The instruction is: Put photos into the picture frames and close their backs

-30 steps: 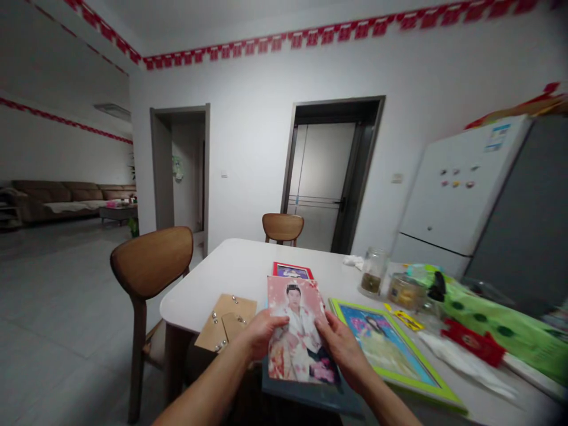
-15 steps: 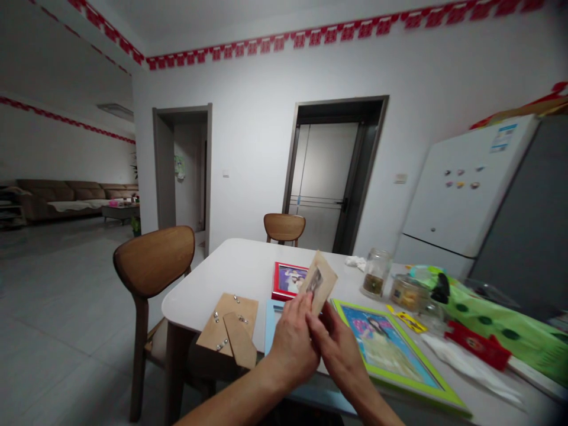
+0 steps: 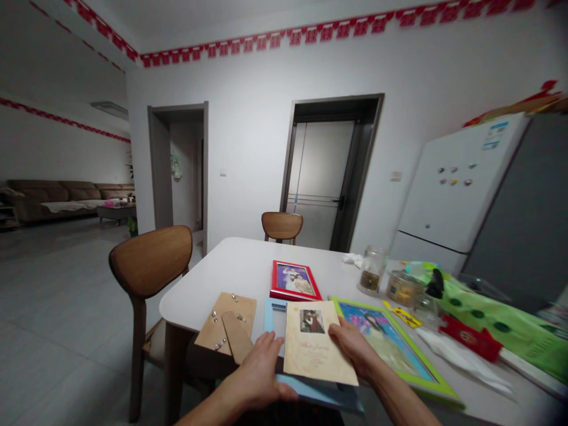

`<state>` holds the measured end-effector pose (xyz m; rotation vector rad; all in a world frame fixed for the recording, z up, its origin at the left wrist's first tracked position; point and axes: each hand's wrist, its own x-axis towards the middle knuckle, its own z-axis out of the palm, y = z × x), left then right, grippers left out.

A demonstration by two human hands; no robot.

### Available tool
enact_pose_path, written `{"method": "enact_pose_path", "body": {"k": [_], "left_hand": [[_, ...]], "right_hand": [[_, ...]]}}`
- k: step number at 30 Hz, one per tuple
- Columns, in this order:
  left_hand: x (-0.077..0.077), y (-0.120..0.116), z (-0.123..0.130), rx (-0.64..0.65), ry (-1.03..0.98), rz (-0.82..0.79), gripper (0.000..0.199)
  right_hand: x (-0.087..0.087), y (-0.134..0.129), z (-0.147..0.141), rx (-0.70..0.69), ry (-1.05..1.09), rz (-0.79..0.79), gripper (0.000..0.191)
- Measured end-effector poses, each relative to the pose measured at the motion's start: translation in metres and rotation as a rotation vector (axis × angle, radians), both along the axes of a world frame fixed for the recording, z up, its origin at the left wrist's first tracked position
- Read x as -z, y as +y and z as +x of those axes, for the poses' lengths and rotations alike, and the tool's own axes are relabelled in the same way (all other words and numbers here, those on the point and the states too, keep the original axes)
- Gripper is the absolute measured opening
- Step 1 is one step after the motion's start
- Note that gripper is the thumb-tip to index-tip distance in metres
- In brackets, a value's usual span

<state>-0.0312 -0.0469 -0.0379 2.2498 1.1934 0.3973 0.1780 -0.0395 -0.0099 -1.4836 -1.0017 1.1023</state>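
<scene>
My right hand (image 3: 357,349) pinches the right edge of a cream paper sheet (image 3: 315,358) with a small photo of people and printed script on it. The sheet lies tilted over a light-blue picture frame (image 3: 322,391), hiding much of it. My left hand (image 3: 262,371) is beside the sheet's left edge, thumb and fingers apart, over the left side of the blue frame; whether it touches the frame I cannot tell. Left of that hand lies a brown backing board (image 3: 206,334) with metal clips and a stand flap (image 3: 237,337).
Behind the sheet lies a red-framed photo (image 3: 274,290). To the right are a green-framed picture (image 3: 428,387), a glass jar (image 3: 370,278), a food container (image 3: 404,290), a red box (image 3: 473,338) and a green bag (image 3: 506,319). A wooden chair (image 3: 153,260) stands left of the table.
The paper sheet, upright between both hands before, has come down flat-facing over the blue frame. My left hand has let go and moved left; my right hand has shifted right with the sheet's edge.
</scene>
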Motion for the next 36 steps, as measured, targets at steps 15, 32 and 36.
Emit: {"method": "enact_pose_path", "body": {"k": [15, 32, 36], "left_hand": [[0.010, 0.013, -0.007, 0.066, -0.046, 0.070, 0.085], [-0.007, 0.016, -0.013, 0.140, -0.040, 0.061, 0.072], [-0.005, 0.018, -0.012, 0.172, 0.002, 0.091, 0.064]], "right_hand": [[0.020, 0.021, -0.014, -0.131, -0.051, 0.014, 0.057], [0.030, 0.033, -0.010, -0.070, -0.325, 0.102, 0.044], [0.032, 0.035, -0.006, 0.013, -0.460, 0.141, 0.039]]}}
